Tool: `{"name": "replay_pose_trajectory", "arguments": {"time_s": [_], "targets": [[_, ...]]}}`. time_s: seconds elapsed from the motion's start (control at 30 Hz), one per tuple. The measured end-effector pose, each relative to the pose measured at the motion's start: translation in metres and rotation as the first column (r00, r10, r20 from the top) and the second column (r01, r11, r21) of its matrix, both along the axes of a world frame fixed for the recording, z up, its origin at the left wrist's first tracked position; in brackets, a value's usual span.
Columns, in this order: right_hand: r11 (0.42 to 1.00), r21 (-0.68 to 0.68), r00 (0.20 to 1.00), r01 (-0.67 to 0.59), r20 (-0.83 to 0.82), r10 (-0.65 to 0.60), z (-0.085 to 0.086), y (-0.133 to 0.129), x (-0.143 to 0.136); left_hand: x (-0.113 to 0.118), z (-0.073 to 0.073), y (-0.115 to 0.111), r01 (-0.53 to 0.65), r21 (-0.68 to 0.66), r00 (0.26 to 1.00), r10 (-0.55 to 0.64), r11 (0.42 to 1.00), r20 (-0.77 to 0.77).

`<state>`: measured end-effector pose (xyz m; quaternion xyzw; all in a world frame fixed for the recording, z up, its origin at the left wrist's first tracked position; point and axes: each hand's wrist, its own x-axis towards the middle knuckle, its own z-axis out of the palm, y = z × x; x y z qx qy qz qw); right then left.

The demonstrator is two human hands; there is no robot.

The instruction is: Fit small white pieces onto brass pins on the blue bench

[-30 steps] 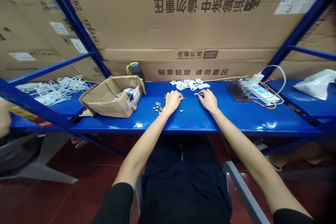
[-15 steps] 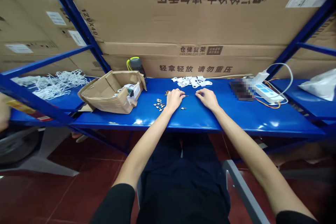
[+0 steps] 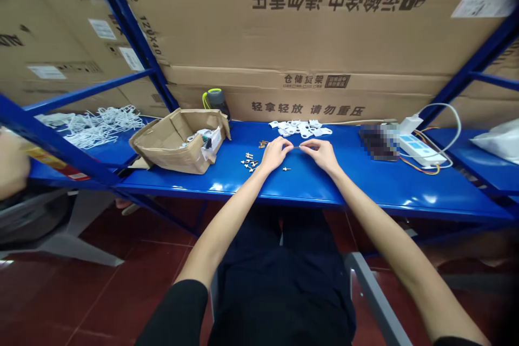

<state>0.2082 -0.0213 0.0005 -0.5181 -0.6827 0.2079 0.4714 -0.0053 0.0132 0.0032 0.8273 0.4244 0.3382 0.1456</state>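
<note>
Over the blue shelf top, my left hand (image 3: 275, 154) pinches one end of a thin, dark metal pin (image 3: 296, 147). The fingertips of my right hand (image 3: 322, 154) close on the pin's other end, so it bridges the two hands. Left of my left hand lie several small metal-and-white fittings with pins (image 3: 250, 162). Some brass-coloured pieces (image 3: 263, 144) sit just behind that hand, partly covered by it. One single fitting (image 3: 286, 169) rests on the shelf below my hands. White flat plastic pieces with holes (image 3: 302, 128) are heaped beyond my fingers.
An open cardboard box (image 3: 174, 146) with small parts stands at left, a dark bottle (image 3: 219, 102) behind it. At right are a blurred dark object (image 3: 379, 143) and a white power strip (image 3: 421, 150) with cables. White wire hooks (image 3: 101, 125) lie beyond the blue post.
My right hand has moved left to meet the pin held in my left hand, and its fingers have closed on it. The view has shifted slightly.
</note>
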Motion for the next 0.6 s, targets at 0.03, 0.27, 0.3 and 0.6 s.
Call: {"name": "replay_pose_trajectory", "arguments": {"time_s": [0.03, 0.27, 0.3, 0.6], "targets": [[1.000, -0.006, 1.000, -0.012, -0.021, 0.012, -0.0009, 0.0006, 0.0003, -0.0002, -0.0004, 0.0006, 0.004, -0.001, 1.000, -0.004, 1.000, 0.016], [0.998, -0.018, 0.992, -0.068, -0.110, 0.066, -0.0042, 0.0036, 0.0004, -0.0003, -0.0024, 0.0017, 0.035, -0.001, 0.996, -0.035, 0.999, 0.083], [0.997, -0.021, 0.991, -0.072, -0.117, 0.069, -0.0040, 0.0035, 0.0004, -0.0003, -0.0024, 0.0016, 0.037, 0.000, 0.995, -0.037, 0.999, 0.088], [0.995, -0.048, 0.979, -0.091, -0.187, 0.080, -0.0033, 0.0028, 0.0009, -0.0002, -0.0020, 0.0006, 0.039, 0.006, 0.991, -0.040, 0.999, 0.125]]}}
